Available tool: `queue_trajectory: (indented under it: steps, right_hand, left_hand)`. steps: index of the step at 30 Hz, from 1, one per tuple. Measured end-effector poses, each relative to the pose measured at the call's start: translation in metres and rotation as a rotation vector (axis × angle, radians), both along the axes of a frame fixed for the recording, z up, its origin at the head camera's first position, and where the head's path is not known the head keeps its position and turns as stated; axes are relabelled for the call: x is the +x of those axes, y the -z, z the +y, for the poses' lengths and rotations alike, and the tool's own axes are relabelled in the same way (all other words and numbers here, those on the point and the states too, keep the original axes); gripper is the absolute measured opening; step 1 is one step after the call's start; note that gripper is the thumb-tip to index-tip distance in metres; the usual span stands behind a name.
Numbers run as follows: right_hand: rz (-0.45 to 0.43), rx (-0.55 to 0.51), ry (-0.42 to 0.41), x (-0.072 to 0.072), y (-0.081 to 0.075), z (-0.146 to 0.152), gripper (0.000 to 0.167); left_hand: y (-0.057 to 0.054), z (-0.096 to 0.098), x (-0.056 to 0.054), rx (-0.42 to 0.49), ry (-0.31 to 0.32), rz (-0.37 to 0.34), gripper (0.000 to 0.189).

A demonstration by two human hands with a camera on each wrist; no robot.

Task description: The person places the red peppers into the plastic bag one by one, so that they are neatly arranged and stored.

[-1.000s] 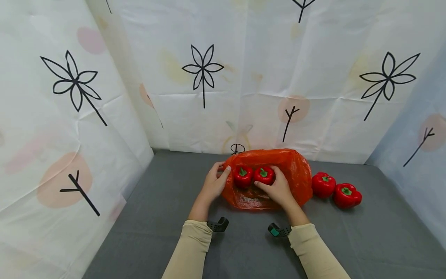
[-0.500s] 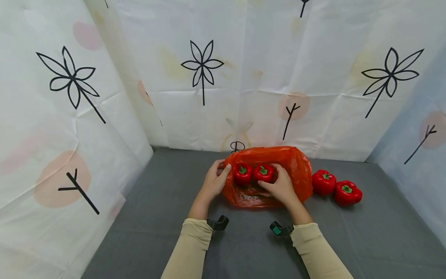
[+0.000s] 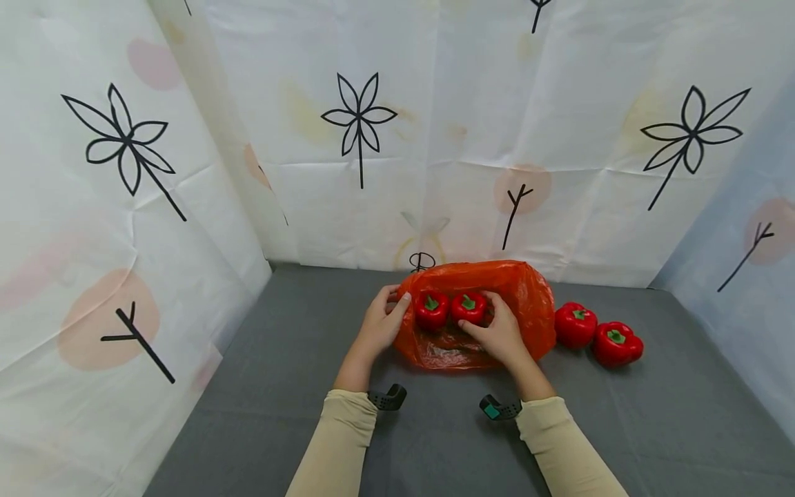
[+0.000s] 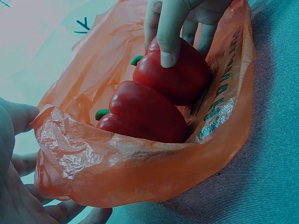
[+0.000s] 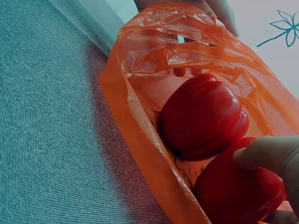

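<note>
An orange plastic bag lies on its side on the grey table, its mouth facing me. Two red bell peppers with green stems sit side by side inside: the left pepper and the right pepper. My right hand grips the right pepper, thumb on the near side; in the right wrist view the thumb presses its skin. At the bag's left edge, my left hand holds the plastic between thumb and fingers. Part of that hand is behind the bag in the left wrist view.
Two more red bell peppers, one nearer the bag and one farther right, rest on the table right of the bag. A white patterned cloth hangs close behind the bag, with more cloth at both sides.
The right thumb has shifted slightly on the right pepper, which has barely moved. The left hand and bag hold their places; the head view has tilted a little.
</note>
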State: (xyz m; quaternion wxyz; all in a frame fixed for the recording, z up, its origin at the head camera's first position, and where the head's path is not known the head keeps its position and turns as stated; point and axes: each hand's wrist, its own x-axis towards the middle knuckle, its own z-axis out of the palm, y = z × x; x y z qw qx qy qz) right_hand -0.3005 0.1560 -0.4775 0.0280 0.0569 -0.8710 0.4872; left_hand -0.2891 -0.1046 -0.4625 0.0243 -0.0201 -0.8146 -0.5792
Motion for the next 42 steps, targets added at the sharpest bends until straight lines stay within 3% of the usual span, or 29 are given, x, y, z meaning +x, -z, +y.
queue_trajectory:
  steps: [16,21,32,42]
  right_hand:
    - [-0.005,-0.016,-0.034,0.002,-0.004,-0.002,0.083]
    - [0.025,0.037,-0.03,0.006,-0.01,-0.003,0.078]
    - [0.074,0.134,-0.005,0.021,-0.023,-0.003,0.07]
    - [0.215,0.136,-0.039,0.044,-0.043,-0.002,0.055]
  left_hand:
    - [0.0,-0.003,0.002,0.003,0.002,0.012,0.051]
    - [0.0,-0.005,0.002,0.009,0.001,0.017,0.051]
    - [0.0,-0.003,0.004,0.002,-0.004,0.006,0.051]
    - [0.0,-0.001,0.004,0.008,0.005,0.027,0.05]
